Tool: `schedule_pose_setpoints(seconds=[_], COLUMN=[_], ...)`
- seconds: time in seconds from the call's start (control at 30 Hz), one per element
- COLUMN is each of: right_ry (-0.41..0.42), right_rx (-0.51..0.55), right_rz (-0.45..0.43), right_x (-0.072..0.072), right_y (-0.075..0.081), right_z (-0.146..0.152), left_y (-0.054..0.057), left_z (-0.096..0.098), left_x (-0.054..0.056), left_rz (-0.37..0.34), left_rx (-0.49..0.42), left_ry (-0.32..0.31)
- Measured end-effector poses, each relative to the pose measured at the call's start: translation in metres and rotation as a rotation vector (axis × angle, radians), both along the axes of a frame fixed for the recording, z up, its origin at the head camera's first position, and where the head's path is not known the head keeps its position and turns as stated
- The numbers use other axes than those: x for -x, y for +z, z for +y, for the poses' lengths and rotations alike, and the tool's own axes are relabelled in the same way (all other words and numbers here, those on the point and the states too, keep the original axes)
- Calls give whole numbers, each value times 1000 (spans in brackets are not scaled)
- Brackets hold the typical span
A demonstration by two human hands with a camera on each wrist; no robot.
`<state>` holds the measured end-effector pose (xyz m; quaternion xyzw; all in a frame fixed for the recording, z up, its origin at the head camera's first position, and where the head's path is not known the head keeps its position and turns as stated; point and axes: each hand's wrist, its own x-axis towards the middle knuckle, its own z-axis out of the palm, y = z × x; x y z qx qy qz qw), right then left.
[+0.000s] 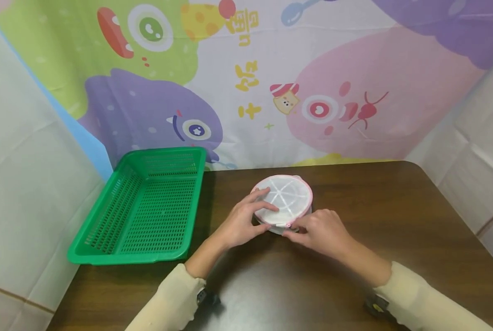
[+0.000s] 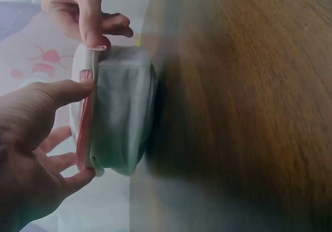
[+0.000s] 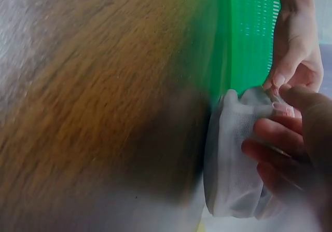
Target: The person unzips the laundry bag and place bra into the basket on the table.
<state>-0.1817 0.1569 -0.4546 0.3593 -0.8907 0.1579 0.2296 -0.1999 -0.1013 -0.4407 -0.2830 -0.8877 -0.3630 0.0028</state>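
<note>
Pouch: fine-mesh cloth, matt, sheer-looking; its rim trim fabric-like. Basket at left edge of worktop: moulded plastic, smooth, slight sheen. Worktop itself: wood-grain, smooth, glossy toward front edge. Backdrop past back edge: printed cloth, faint creases. Sleeves: matt, soft-looking cloth.

Left hand holds a round mesh pouch; right hand pinches its pink rim
</note>
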Motion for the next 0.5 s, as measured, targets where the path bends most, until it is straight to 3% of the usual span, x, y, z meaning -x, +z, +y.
schedule_pose_setpoints(seconds=[0.27,0.5], right_ry=[-127,-139], right_rx=[-8,2], right_rz=[-44,-118], right_x=[-4,-5], right_y=[2,1], right_z=[-6,-8], left_y=[1,-1], left_z=[4,4], left_x=[-4,-5], left_rz=[-3,-3], left_rx=[28,30], left_ry=[39,54])
